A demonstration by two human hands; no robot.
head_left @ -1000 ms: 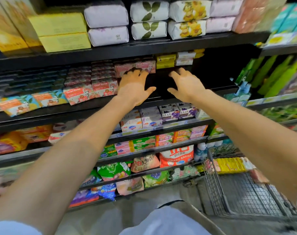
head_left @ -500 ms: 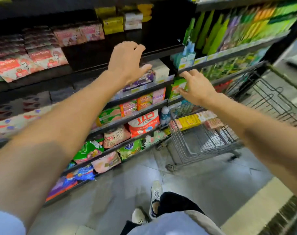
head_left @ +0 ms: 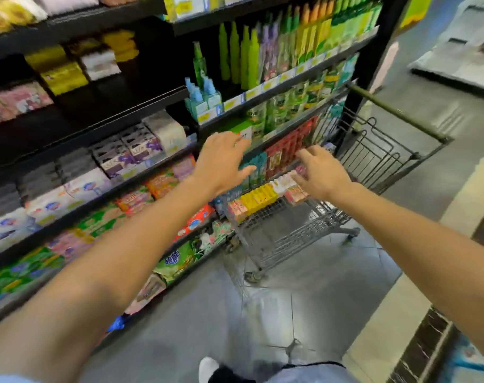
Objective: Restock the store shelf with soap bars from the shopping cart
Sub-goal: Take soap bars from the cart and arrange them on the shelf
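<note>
A grey wire shopping cart (head_left: 296, 236) stands against the shelving to my right. Along its far side lie yellow soap bars (head_left: 258, 199) and pink soap packs (head_left: 296, 193). My left hand (head_left: 221, 161) hovers open above the cart's left end, fingers spread, holding nothing. Over the pink packs my right hand (head_left: 322, 172) is open too, its fingers reaching down close to them; I cannot tell whether they touch. The dark store shelf (head_left: 102, 111) at upper left has a bare stretch beside yellow and pink soap packs (head_left: 61, 74).
Purple and white soap boxes (head_left: 136, 150) fill the shelf below the bare stretch. Green bottles (head_left: 265, 53) crowd the bay behind the cart. The cart's handle (head_left: 401, 117) juts to the right. Grey tiled floor (head_left: 304, 305) lies open in front of my white shoe (head_left: 207, 367).
Both hands left the dark upper shelf and swung right and down to the cart. My view turned the same way, bringing the cart to the middle.
</note>
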